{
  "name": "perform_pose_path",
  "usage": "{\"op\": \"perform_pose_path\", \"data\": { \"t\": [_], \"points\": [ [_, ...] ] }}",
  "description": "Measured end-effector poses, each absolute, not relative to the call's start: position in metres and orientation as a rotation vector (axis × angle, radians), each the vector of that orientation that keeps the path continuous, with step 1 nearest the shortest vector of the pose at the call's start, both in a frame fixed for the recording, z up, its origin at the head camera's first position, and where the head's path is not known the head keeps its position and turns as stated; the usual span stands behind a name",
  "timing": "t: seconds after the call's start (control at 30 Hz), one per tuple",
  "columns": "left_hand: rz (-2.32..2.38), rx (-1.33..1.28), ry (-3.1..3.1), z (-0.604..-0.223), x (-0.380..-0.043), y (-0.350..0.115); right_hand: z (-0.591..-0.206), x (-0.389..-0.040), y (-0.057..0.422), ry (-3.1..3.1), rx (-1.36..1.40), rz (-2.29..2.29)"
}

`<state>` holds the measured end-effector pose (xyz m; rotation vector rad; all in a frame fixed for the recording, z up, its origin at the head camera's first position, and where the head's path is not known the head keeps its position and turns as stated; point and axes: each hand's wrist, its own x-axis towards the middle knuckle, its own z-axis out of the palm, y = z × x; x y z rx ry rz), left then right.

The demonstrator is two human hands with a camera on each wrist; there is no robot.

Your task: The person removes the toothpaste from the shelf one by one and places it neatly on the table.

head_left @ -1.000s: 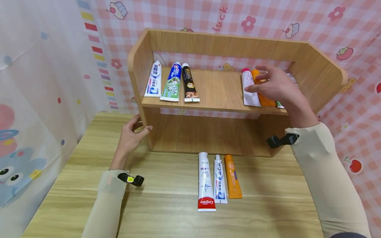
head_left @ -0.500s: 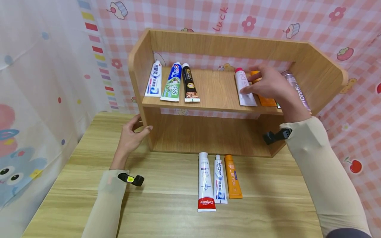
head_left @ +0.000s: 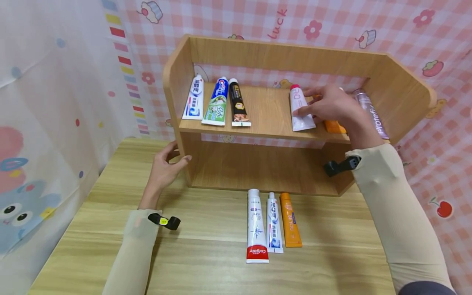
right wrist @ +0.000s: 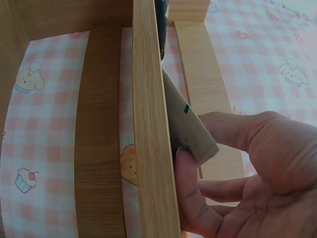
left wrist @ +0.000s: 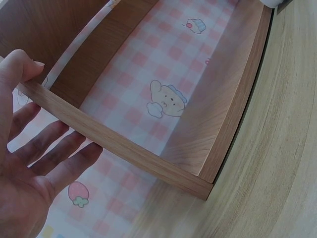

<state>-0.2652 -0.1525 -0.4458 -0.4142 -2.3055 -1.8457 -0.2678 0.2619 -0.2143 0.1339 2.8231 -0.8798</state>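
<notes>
On the upper board of a wooden shelf (head_left: 273,133), my right hand (head_left: 328,106) pinches a pale pink toothpaste tube (head_left: 302,121) with a red cap. The right wrist view shows the flat crimped end (right wrist: 195,131) of this tube between thumb and fingers, close to the board's front edge. My left hand (head_left: 164,168) grips the shelf's left side panel (left wrist: 124,144), thumb on one face and fingertips on the other. Partly behind the right hand lies an orange tube (head_left: 334,126), and right of it a purplish tube (head_left: 370,112).
At the upper board's left lie a white tube (head_left: 193,98), a blue-and-green Crest tube (head_left: 216,102) and a black tube (head_left: 239,102). On the table before the shelf are a Colgate tube (head_left: 256,225), a white tube (head_left: 273,223) and an orange tube (head_left: 290,221).
The right hand has shifted left with the pink tube, widening the gap to the orange tube and uncovering the purplish one. The left hand stays on the side panel.
</notes>
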Motion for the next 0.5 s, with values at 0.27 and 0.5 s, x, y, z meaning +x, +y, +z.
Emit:
{"op": "perform_pose_path", "data": {
  "t": [0.27,0.5],
  "points": [
    [-1.858,-0.410,-2.302,-0.4465,-0.2652,-0.1529,-0.2154,-0.2685,0.2629,2.751,0.151,-0.970],
    [-1.850,-0.406,-2.310,-0.4460,-0.2657,-0.1526,-0.2177,-0.2662,0.2666,2.724,0.149,-1.084]
  ]
}}
